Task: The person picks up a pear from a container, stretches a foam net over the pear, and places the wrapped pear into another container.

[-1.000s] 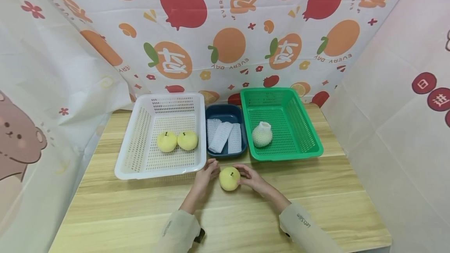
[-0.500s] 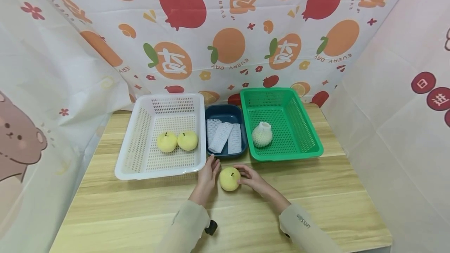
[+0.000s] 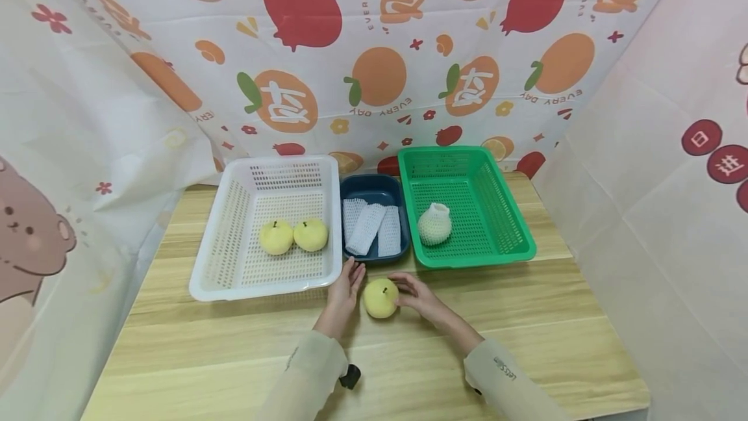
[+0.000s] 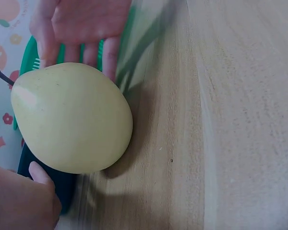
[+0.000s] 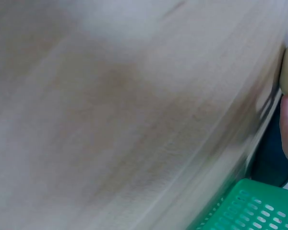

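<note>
A yellow pear (image 3: 380, 298) with a dark stem rests on the wooden table between my two hands. My right hand (image 3: 422, 297) is at its right side, its fingertips and thumb against the skin. In the left wrist view, the right hand's fingers (image 4: 91, 52) reach out fairly straight, their tips hidden behind the pear. On the pear's left, my left hand (image 3: 343, 288) lies with extended fingers pointing at the front rim of a navy tray (image 3: 368, 182). White foam fruit nets (image 3: 367, 229) lie in that tray.
At the left, a white basket (image 3: 204, 258) holds two bare yellow pears (image 3: 277, 237). On the right stands a green basket (image 3: 485, 213) with a net-wrapped pear (image 3: 435, 224) inside. A printed cloth (image 3: 374, 115) hangs behind them.
Over the last second my left hand shifted slightly right and forward, its fingers straightening toward the navy tray. The right hand and the pear stayed where they were.
</note>
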Demonstrator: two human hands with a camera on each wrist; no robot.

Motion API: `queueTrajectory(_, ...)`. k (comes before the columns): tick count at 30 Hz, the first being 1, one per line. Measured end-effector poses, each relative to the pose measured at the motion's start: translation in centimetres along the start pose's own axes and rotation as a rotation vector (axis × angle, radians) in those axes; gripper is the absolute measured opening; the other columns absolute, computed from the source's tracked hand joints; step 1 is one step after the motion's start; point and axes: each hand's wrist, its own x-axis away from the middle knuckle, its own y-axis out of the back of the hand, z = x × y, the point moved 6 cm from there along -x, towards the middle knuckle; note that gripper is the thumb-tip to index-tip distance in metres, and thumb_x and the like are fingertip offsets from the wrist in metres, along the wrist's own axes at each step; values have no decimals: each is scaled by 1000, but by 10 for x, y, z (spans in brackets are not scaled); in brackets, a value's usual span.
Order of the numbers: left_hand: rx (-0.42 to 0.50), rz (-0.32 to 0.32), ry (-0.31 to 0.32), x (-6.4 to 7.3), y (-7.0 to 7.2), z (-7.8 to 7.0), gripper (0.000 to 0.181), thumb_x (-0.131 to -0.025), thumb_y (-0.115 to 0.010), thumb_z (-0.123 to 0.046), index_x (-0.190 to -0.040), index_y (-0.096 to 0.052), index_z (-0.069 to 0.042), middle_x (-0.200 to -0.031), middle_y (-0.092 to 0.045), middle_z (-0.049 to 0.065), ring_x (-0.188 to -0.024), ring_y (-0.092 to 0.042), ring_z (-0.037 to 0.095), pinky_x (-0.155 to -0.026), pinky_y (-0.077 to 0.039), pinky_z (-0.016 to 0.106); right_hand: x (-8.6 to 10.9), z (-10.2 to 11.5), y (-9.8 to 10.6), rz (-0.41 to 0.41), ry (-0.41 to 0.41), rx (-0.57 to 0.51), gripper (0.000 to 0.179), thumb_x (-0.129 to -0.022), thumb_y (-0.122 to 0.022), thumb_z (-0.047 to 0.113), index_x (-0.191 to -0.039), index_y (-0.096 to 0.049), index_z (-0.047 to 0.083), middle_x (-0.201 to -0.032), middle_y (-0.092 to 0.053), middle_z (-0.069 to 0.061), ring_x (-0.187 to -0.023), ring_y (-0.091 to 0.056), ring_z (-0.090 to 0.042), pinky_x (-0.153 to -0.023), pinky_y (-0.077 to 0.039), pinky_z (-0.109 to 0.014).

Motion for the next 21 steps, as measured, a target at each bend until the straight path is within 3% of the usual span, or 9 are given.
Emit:
queueTrajectory(3, -23, 21, -8, -1, 0, 0, 14, -94, -51, -5, -103, -49, 5, -88, -56, 10, -91, -60, 21, -94, -42, 30, 1, 19, -3, -5, 52, 22, 50, -86, -53, -8, -130, -32, -16, -133, -32, -35, -121, -30, -49, -99, -34, -50)
queueTrajectory(8, -10, 45, -11, -3, -1, 0, 18, -95, -48, -3, -107, -45, 10, -89, -54, 13, -94, -60, 23, -91, -44, 28, -4, 40, -4, -52, 88, 80, 47, -87, -53, -8, -129, -34, -15, -133, -33, -35, -121, -29, -51, -99, -27, -59)
queueTrajectory(15, 44, 53, 8, -4, -1, 1, 18, -94, -48, -2, -107, -44, 10, -94, -54, 15, -92, -62, 24, -89, -45, 27, -17, 58, -9, -130, 76, 200, 38, -89, -54, -4, -125, -44, -10, -126, -44, -31, -114, -42, -47, -93, -42, -44)
queueTrajectory(21, 49, 58, -10, -2, -1, 0, 16, -94, -47, -1, -107, -45, 10, -93, -54, 14, -93, -62, 23, -90, -44, 27, -38, 68, -7, -272, 147, 245, 26, -88, -54, -8, -114, -51, -13, -112, -54, -28, -106, -52, -39, -87, -48, -37)
